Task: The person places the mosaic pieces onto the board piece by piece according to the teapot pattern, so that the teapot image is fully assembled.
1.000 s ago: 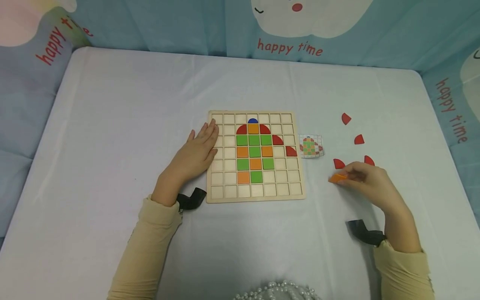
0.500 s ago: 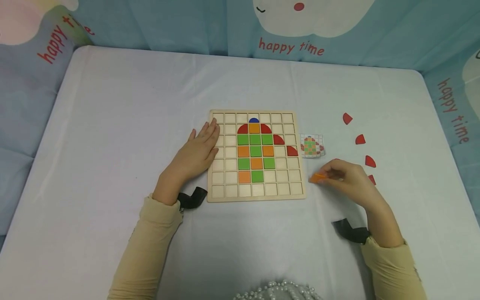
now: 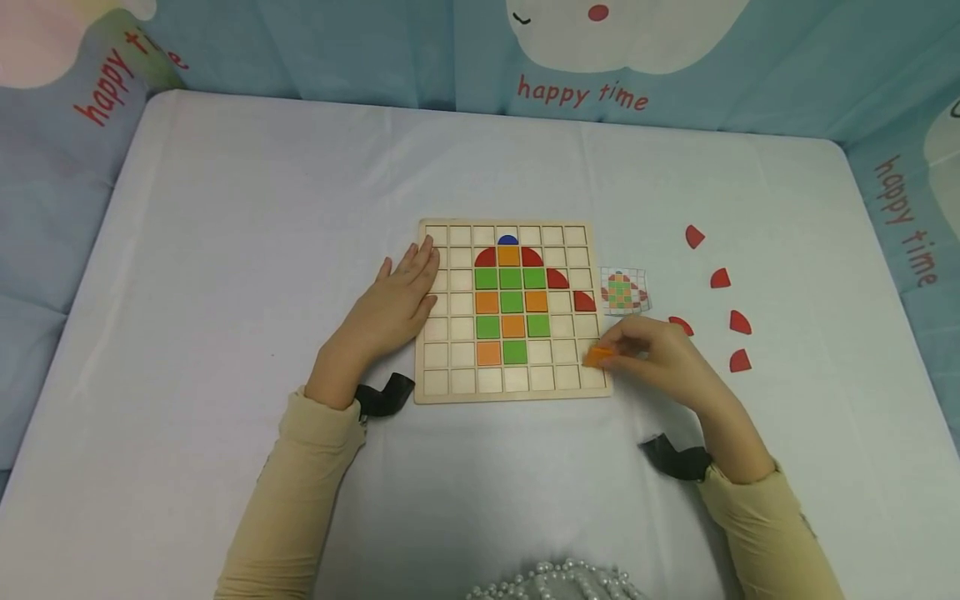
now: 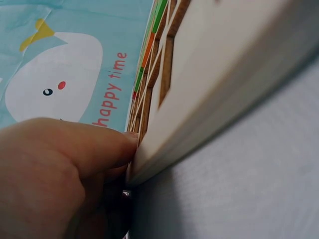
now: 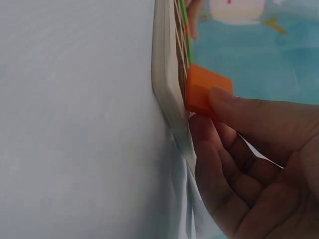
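A wooden grid board (image 3: 555, 393) lies mid-table, holding green and orange square tiles, red quarter-circles and a blue half-circle at the top. My left hand (image 3: 386, 308) rests on its left edge, fingers straight and spread over the rim; up close in the left wrist view, the thumb (image 4: 99, 147) lies at that edge. Thumb and fingers of my right hand (image 3: 660, 354) pinch an orange square tile (image 5: 207, 92). In the head view this tile overlaps the board's lower right cells, and the right wrist view has it tilted, right at the board's edge.
A small printed pattern card (image 3: 625, 292) lies against the board's right side. Farther right, several loose red quarter-circle pieces (image 3: 720, 277) are scattered on the white tablecloth (image 3: 262, 208). A blue printed curtain (image 3: 337, 50) borders the table's far side.
My right hand has carried the orange tile leftward from beside the red pieces to the board's right edge, uncovering more red pieces. My left hand has stayed on the board.
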Tool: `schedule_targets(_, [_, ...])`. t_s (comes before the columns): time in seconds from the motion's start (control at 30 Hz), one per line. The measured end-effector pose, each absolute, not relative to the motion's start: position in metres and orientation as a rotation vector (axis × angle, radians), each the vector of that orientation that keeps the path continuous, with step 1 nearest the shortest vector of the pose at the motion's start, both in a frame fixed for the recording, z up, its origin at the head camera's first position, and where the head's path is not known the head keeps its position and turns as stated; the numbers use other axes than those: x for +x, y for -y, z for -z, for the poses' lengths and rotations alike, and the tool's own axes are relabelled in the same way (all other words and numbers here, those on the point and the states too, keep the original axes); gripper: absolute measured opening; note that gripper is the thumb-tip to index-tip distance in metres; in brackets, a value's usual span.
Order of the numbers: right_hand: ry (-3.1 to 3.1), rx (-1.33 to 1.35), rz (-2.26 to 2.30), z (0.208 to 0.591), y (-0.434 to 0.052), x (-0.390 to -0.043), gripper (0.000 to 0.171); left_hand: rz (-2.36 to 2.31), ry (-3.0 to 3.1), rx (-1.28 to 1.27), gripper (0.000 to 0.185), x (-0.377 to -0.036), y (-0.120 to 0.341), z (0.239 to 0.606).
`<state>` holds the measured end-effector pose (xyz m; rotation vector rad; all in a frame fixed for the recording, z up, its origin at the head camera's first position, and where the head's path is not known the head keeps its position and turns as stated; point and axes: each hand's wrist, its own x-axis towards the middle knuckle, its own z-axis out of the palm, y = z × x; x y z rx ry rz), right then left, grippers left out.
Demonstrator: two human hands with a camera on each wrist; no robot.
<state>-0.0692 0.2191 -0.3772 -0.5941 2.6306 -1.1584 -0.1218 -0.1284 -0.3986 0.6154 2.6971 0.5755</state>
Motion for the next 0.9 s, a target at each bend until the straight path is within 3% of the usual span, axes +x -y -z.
schedule_targets(0.9, [-2.596, -0.604, 1.144, 0.37, -0.174, -0.086, 0.012, -0.567, -2.701, 0.628, 0.058, -0.122, 0.129, 0.399])
